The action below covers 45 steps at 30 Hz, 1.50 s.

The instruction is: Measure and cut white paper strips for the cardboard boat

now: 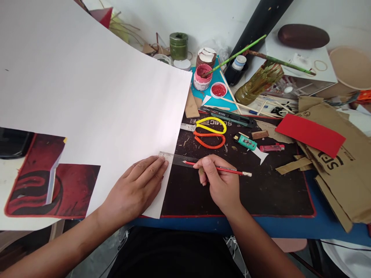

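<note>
A large white sheet of paper (116, 104) covers the left and middle of the desk, with a notch cut from its lower left. My left hand (142, 183) lies flat on it near the right edge, fingertips on the end of a clear ruler (177, 159). That ruler crosses the paper's edge onto the dark mat. Just right of the edge, my right hand (216, 175) pinches a red pencil (228, 169), its tip pointing left over the ruler. Scissors with yellow and orange handles (210, 133) lie beyond, blades partly under the paper.
Behind are paint jars (203, 77) with a brush, and a glass jar (257, 85). A green lighter (245, 141), a red lighter (272, 147) and a cutter (232, 116) lie on the mat (275, 185). Cardboard (344, 185) and a red card (310, 134) occupy the right.
</note>
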Each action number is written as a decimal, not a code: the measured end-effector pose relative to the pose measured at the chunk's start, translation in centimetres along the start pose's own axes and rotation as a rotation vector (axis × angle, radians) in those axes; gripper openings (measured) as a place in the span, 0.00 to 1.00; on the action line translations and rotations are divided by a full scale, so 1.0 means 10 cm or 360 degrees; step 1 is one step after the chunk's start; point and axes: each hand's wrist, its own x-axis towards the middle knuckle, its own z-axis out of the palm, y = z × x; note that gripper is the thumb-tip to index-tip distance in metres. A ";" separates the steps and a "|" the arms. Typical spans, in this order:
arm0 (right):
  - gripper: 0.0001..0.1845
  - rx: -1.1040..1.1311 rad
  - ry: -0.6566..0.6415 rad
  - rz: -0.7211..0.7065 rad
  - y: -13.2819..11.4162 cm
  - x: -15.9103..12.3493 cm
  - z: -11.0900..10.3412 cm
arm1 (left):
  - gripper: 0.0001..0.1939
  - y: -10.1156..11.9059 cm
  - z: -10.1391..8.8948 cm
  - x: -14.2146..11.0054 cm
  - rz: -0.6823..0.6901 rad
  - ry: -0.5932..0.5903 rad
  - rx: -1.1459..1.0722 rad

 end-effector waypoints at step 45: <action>0.23 -0.0107 -0.0264 -0.0065 -0.01 0.37 0.44 | 0.19 0.02 0.00 0.01 0.0016 0.0012 0.0023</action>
